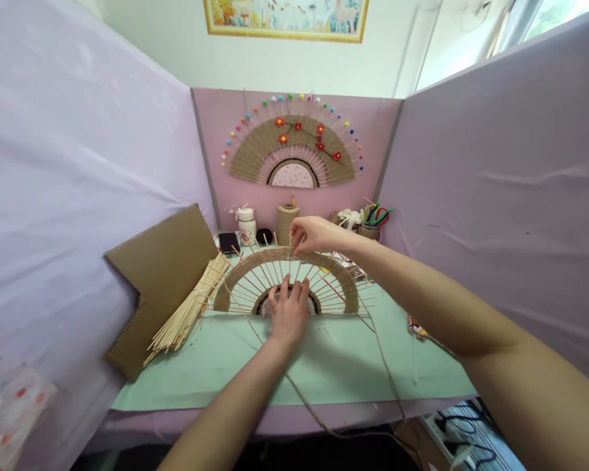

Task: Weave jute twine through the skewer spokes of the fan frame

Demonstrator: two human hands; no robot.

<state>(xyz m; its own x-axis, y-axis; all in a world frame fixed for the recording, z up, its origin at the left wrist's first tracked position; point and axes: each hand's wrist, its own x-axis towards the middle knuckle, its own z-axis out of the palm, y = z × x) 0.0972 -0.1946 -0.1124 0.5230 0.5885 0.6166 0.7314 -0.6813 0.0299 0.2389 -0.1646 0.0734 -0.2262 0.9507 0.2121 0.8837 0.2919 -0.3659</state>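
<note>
On the green tabletop (235, 366), head view: one half-round woven fan (248, 263), which lies mid-table beneath both hands. Left hand (289, 313): fingers spread, laid over the fan's hub (266, 305), gripping nothing. Right hand (308, 235): thumb and fingertips pinched about one stick (290, 267) at the outer edge; whether twine (299, 392) is caught too, cannot tell. Advisable: steady hub, gentle pinch, stick kept straight.

Nothing legible anywhere: no word, brand, number or sign to read. Only small reddish marks, too tiny to make out, on the white bottle (247, 227) near the far edge of the table (201, 376).
</note>
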